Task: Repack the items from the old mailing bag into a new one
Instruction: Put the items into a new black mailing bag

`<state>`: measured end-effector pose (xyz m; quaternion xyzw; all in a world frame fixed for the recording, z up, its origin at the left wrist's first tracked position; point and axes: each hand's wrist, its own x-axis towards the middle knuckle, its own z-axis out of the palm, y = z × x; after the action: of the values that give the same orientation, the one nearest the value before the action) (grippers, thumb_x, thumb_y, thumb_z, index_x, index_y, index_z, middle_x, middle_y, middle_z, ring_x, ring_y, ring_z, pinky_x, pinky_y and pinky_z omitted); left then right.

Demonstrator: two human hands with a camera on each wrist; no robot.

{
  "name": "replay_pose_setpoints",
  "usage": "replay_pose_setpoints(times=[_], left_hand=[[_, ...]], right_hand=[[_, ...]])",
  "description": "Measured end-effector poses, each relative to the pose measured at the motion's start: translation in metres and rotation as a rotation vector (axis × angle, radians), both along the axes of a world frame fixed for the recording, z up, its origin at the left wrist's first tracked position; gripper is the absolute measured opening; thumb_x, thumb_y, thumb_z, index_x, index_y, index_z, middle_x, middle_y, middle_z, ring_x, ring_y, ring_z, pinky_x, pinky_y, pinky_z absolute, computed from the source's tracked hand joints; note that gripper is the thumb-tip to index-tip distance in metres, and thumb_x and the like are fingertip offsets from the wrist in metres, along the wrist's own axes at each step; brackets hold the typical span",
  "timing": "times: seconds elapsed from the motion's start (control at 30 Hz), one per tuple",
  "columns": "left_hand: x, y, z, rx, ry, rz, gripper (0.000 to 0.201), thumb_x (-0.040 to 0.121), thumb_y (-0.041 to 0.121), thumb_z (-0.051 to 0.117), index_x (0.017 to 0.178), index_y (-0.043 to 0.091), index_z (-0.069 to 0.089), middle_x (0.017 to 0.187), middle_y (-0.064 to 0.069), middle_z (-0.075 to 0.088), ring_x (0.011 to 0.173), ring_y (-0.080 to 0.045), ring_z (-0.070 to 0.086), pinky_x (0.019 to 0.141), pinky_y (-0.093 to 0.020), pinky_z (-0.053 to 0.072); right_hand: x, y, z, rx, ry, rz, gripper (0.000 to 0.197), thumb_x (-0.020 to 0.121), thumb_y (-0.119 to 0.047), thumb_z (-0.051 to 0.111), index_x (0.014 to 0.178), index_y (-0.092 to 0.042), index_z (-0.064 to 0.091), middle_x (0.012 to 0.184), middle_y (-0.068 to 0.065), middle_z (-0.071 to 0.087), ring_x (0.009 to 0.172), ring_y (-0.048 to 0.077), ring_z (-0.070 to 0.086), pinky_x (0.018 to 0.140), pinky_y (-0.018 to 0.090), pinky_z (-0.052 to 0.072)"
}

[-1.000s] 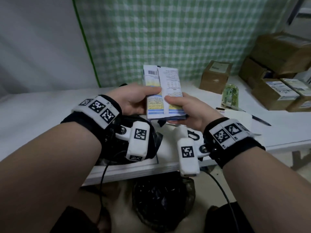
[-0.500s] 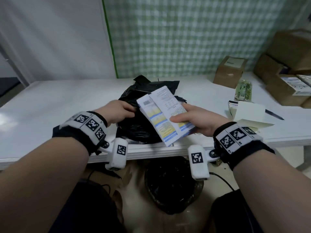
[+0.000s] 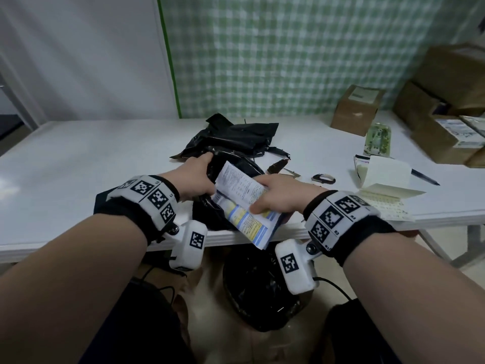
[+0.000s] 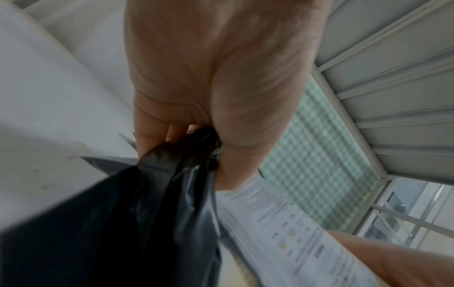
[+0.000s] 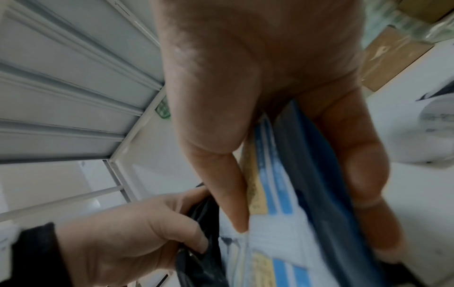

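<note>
My right hand (image 3: pixel 273 193) grips a stack of flat white packets with blue and yellow print (image 3: pixel 244 203), thumb on top and fingers underneath, over the table's front edge. The far end of the packets points into a black mailing bag (image 3: pixel 207 214) lying at that edge. My left hand (image 3: pixel 196 172) pinches the bag's rim; the left wrist view shows the black film (image 4: pixel 137 213) bunched between my fingers (image 4: pixel 152 134), with the packets (image 4: pixel 294 233) beside it. In the right wrist view my thumb (image 5: pixel 221 174) presses on the packets (image 5: pixel 270 223). A second crumpled black bag (image 3: pixel 236 140) lies further back.
On the white table (image 3: pixel 78 158) to the right lie a notepad (image 3: pixel 385 185), a pen (image 3: pixel 425 177), a small dark ring-shaped thing (image 3: pixel 324 179), a green packet (image 3: pixel 378 139) and cardboard boxes (image 3: pixel 357 109). A black-lined bin (image 3: pixel 262 292) stands under the table edge.
Both hands came down from chest height to the table. My left hand let go of the packets and took hold of the black bag's rim. My right hand tilted the packets toward the bag.
</note>
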<state>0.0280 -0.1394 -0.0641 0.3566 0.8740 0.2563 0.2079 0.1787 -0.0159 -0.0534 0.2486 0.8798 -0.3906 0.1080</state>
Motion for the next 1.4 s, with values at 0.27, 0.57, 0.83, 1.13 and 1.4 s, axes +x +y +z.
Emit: replay_pose_setpoints(times=[0.27,0.57,0.83,1.13,1.4], left_hand=[[0.009,0.012,0.006,0.014,0.243,-0.173,0.080,0.072,0.011,0.068,0.142,0.022,0.031,0.122,-0.013,0.041,0.107,-0.025,0.048,0.087,-0.025,0.041],[0.008,-0.004,-0.001,-0.220,0.234,-0.382,0.094,0.076,0.007,0.064,0.150,0.027,0.010,0.143,-0.006,0.025,0.127,-0.024,0.041,0.101,-0.026,0.041],[0.010,-0.003,0.003,-0.144,0.206,-0.465,0.083,0.079,0.012,0.066,0.148,0.024,0.022,0.146,-0.003,0.036,0.133,-0.016,0.035,0.108,-0.020,0.026],[-0.001,-0.018,-0.004,0.138,0.077,-0.086,0.094,0.076,0.000,0.064,0.149,0.031,0.013,0.132,-0.004,0.052,0.101,-0.020,0.058,0.085,-0.031,0.050],[0.002,-0.021,-0.007,0.226,-0.217,-0.090,0.053,0.073,-0.018,0.049,0.116,0.011,0.059,0.108,-0.014,0.066,0.096,-0.022,0.061,0.086,-0.037,0.051]], right_hand=[[-0.018,0.007,0.001,-0.199,-0.128,-0.099,0.035,0.085,-0.019,0.063,0.116,-0.005,0.055,0.098,0.018,0.066,0.074,0.033,0.068,0.052,0.031,0.058],[-0.014,0.028,-0.018,-0.496,-0.113,-0.296,0.020,0.087,-0.030,0.060,0.084,-0.011,0.064,0.060,0.003,0.066,0.036,0.010,0.054,0.035,0.013,0.033],[-0.030,0.024,-0.024,-0.575,-0.028,-0.413,0.025,0.089,-0.032,0.060,0.076,-0.011,0.060,0.049,-0.002,0.060,0.028,0.004,0.046,0.029,0.010,0.032],[-0.032,0.018,-0.031,-0.690,0.164,-0.599,0.009,0.090,0.003,0.056,0.098,0.005,0.059,0.079,0.015,0.064,0.058,0.019,0.066,0.040,0.018,0.051],[-0.036,0.012,-0.034,-0.720,0.167,-0.539,0.015,0.087,-0.023,0.066,0.094,-0.010,0.061,0.088,0.008,0.067,0.072,0.017,0.066,0.061,0.025,0.056]])
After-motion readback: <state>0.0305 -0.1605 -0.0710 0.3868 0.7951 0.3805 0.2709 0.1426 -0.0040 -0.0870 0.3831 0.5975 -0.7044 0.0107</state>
